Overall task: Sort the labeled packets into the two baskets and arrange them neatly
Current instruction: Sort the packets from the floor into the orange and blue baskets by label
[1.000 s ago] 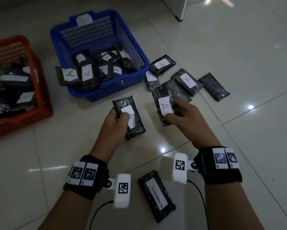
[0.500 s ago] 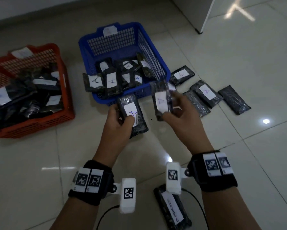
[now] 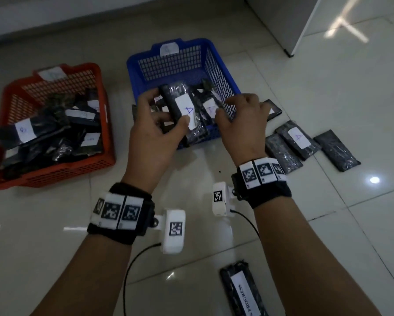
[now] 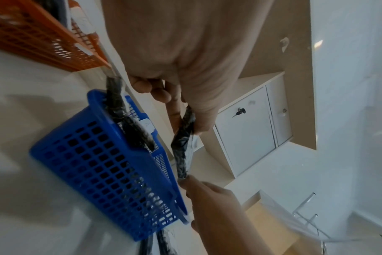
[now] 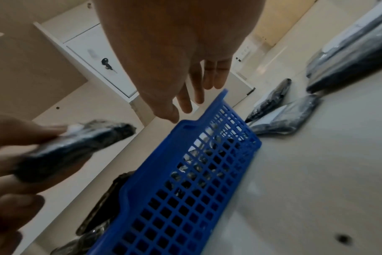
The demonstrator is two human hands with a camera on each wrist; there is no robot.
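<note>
- Carrying an "A" packet (image 3: 184,108) over the near rim of the blue basket (image 3: 222,71), the left hand (image 3: 153,131) pinches it between thumb and curled fingers; half a second ago that packet was short of the basket, above the floor.
- The right hand (image 3: 241,124) held a second "A" packet (image 3: 208,108) a moment ago. Now its fingers are spread and relaxed above the basket's right wall, and that packet lies just inside.
- So one packet looks delivered and the other is about to be.
- Still loose on the floor to the right: another "A" packet (image 3: 297,139) and dark ones beside it.
- The red basket (image 3: 54,174) sits well apart, already heaped, and neither pile looks tidy yet.
</note>
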